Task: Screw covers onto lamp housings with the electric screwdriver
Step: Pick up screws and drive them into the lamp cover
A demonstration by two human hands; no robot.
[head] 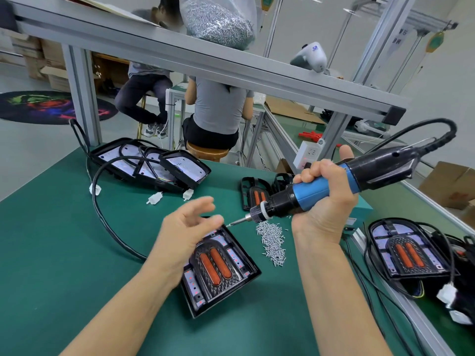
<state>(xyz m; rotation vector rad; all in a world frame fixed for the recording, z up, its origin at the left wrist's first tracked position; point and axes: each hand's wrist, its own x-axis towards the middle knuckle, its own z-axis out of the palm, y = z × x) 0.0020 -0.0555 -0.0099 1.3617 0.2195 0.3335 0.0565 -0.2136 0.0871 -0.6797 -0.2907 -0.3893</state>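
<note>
The right hand [325, 199] grasps the blue grip of the electric screwdriver [321, 192], fingers wrapped round it, thumb raised. The tool lies nearly level, its bit [237, 222] pointing left and down at the far corner of the lamp housing [221, 268]. The left hand [185, 227] hovers released, fingers spread and blurred, over the housing's far left part; whether it touches is unclear.

The housing lies flat near the middle of the green tabletop [51, 253], a black cover [216, 265] with two orange strips seated in it, white board with red dots around it. A loose pile of screws [272, 240] lies just right of it. More housings [151, 163] rest toward the far left edge, another finished lamp [408, 250] at the right edge. A clear bag of screws [218, 19] sits on the overhead shelf.
</note>
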